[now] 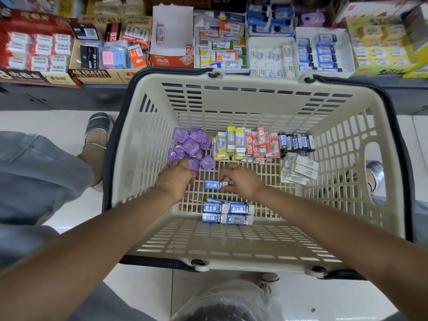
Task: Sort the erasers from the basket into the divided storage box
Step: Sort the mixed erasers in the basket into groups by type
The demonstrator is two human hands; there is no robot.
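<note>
A cream basket (231, 100) with dark handles stands on the floor in front of me. Inside lie purple erasers (190, 144), yellow-white erasers (228, 142), red-white erasers (260, 144), dark blue erasers (296, 142), plain white erasers (301, 170) and a stack of blue erasers (228, 212). My right hand (240, 179) pinches a single blue eraser (213, 184) near the basket's middle. My left hand (177, 179) reaches beside the purple erasers, fingers curled; what it holds is hidden. The divided storage boxes (273, 54) sit on the shelf beyond.
The shelf holds several display cartons: a nearly empty red 2B box (171, 59), a 4B ERASER carton (97, 74), blue erasers (324, 52), yellow ones (379, 47). A person's foot in a grey shoe (97, 130) stands left of the basket.
</note>
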